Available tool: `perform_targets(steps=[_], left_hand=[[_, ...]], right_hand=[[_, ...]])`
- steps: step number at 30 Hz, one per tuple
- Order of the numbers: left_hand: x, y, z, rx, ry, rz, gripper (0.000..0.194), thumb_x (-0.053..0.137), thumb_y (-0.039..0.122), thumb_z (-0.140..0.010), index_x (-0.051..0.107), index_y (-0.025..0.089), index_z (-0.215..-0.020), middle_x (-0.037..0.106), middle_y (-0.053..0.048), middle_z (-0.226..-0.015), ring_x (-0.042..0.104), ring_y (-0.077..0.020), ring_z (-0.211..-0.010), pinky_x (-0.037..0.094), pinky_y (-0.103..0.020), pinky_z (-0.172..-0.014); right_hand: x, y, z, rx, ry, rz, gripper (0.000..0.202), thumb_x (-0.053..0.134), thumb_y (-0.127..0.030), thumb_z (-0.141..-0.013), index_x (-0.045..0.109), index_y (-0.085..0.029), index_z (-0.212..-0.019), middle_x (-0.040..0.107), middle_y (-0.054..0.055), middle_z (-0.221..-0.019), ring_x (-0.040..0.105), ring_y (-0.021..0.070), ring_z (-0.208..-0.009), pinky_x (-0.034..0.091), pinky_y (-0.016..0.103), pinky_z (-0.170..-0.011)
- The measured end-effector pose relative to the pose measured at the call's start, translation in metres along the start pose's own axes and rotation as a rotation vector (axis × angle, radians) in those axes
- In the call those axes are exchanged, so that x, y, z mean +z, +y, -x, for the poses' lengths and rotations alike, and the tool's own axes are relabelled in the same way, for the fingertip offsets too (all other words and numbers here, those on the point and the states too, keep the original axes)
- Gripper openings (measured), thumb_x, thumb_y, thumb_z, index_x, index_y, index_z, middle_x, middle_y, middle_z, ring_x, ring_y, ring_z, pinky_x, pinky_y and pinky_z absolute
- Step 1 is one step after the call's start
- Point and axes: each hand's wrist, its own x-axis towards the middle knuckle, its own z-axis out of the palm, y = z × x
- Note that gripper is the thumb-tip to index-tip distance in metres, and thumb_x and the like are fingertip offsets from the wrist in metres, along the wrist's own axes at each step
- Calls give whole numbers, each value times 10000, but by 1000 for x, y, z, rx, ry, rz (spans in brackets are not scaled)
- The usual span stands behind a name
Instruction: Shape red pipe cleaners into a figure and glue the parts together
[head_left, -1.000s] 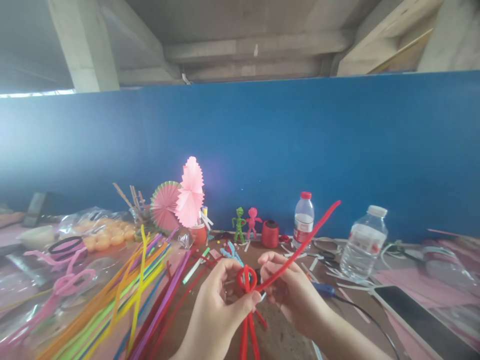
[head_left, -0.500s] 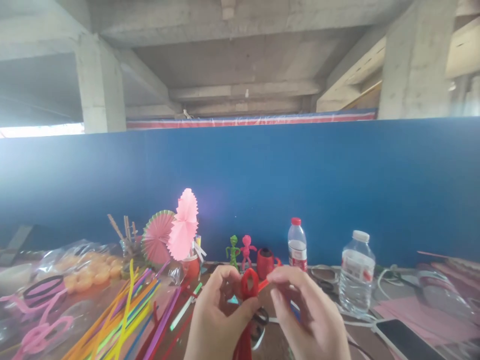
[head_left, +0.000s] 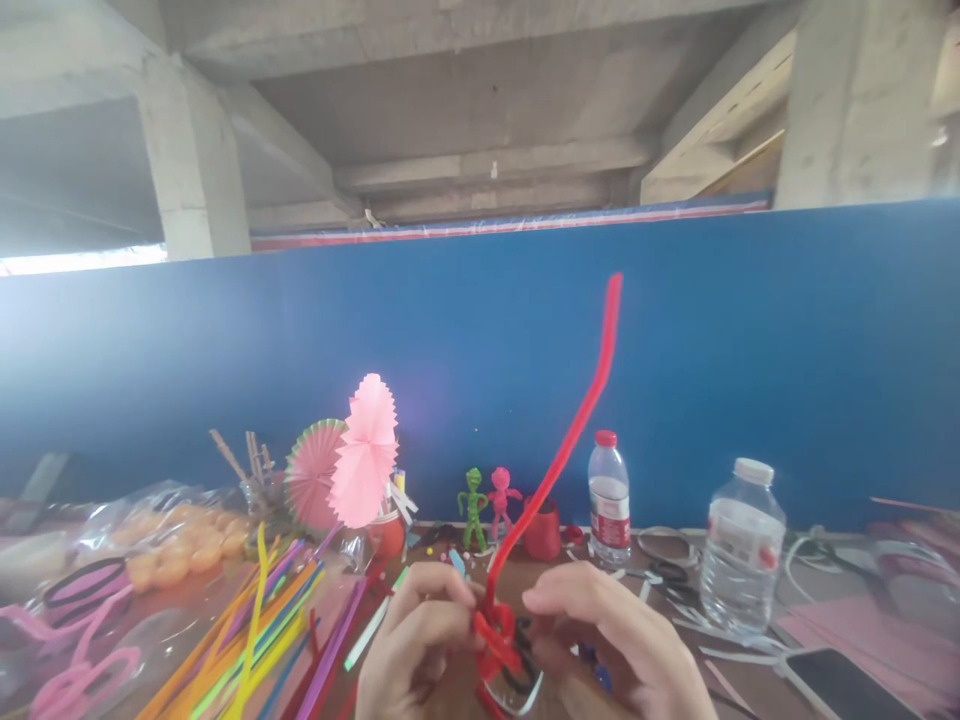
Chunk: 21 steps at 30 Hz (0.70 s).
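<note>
A red pipe cleaner (head_left: pixel 564 452), looped and twisted at its lower end, stands up between my hands. Its long free end leans to the upper right against the blue panel. My left hand (head_left: pixel 420 640) pinches the looped part from the left, thumb and forefinger closed on it. On the other side, my right hand (head_left: pixel 622 640) curves beside the loop with forefinger and thumb apart and nothing visible between them; its lower fingers are blurred. Dark-handled scissors (head_left: pixel 525 665) lie on the table behind the loop, partly hidden.
Coloured pipe cleaners (head_left: pixel 247 640) lie at the left, near a bag of orange balls (head_left: pixel 180 550). Green (head_left: pixel 473 505) and pink (head_left: pixel 502 500) figures stand behind the hands, with a red cup (head_left: pixel 541 530). Two bottles (head_left: pixel 609 500) and a phone (head_left: pixel 840 685) are on the right.
The red pipe cleaner's long end now points up and right, where before only a closed loop stood upright. My right hand has come away from the red strand it was pinching.
</note>
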Motion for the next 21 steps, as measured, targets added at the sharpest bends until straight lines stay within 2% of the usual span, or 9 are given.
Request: perform_targets(steps=[5, 9, 14, 21], left_hand=[[6, -6, 4, 18, 17, 39, 200, 718, 238, -752, 652, 212, -565, 585, -30, -741, 617, -173, -728, 514, -239, -654], [7, -8, 7, -52, 3, 112, 205, 777, 208, -685, 624, 197, -548, 579, -22, -750, 618, -165, -676, 529, -264, -639], [7, -5, 9, -96, 10, 171, 236, 831, 236, -613, 608, 192, -549, 584, -9, -739, 616, -160, -686, 533, -252, -632], [5, -6, 11, -100, 17, 130, 290, 821, 262, -631, 574, 185, -499, 577, -12, -725, 625, -172, -707, 542, -264, -641]], right_hand=[[-5, 6, -2, -120, -136, 12, 309, 611, -73, -790, 615, -271, -1028, 687, 20, -796, 633, 139, -606, 539, 221, -560], [-7, 9, 2, -125, -152, -49, 350, 653, -151, -784, 577, -269, -1105, 669, 34, -806, 620, 158, -620, 535, 251, -566], [-5, 10, 3, -144, -185, -59, 399, 716, -128, -724, 594, -261, -1080, 658, 37, -872, 620, 159, -695, 532, 250, -625], [0, 3, 0, -93, -119, -108, 264, 724, -167, -723, 652, -239, -966, 659, 26, -784, 598, 144, -633, 510, 226, -549]])
